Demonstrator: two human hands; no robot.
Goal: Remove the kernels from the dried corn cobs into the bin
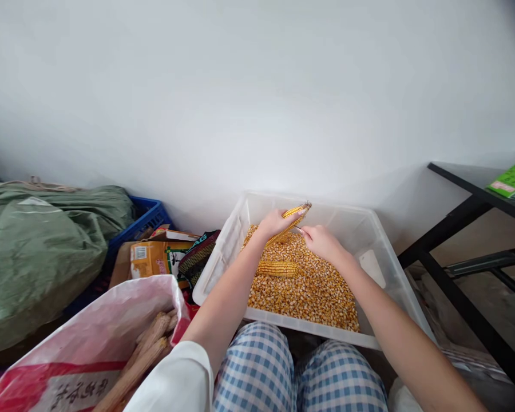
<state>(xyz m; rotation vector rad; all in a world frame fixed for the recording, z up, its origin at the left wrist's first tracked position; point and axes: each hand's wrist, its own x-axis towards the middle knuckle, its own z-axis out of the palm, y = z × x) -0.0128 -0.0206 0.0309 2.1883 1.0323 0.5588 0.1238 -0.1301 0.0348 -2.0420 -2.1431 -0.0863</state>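
My left hand [273, 224] is wrapped round a yellow corn cob [299, 213], tilted with its dry tip up and to the right. The cob is over a translucent plastic bin [347, 220]. Close to its right side, my right hand [320, 240] pinches a thin tool [299, 229]. Only a short, slim part of this tool shows, pointing at the cob; the rest is hidden in the fingers. Loose corn kernels [304, 300] cover much of the bin's floor. Another cob [277, 268], full of kernels, lies on them below my left hand.
Left of my knees, an open pink-and-white sack [90, 320] holds bare cobs [143, 355]. Behind it are a cardboard box [150, 260], a blue crate [152, 214] and a green cloth bundle [47, 246]. A black metal frame [450, 226] stands right of the bin, before a white wall.
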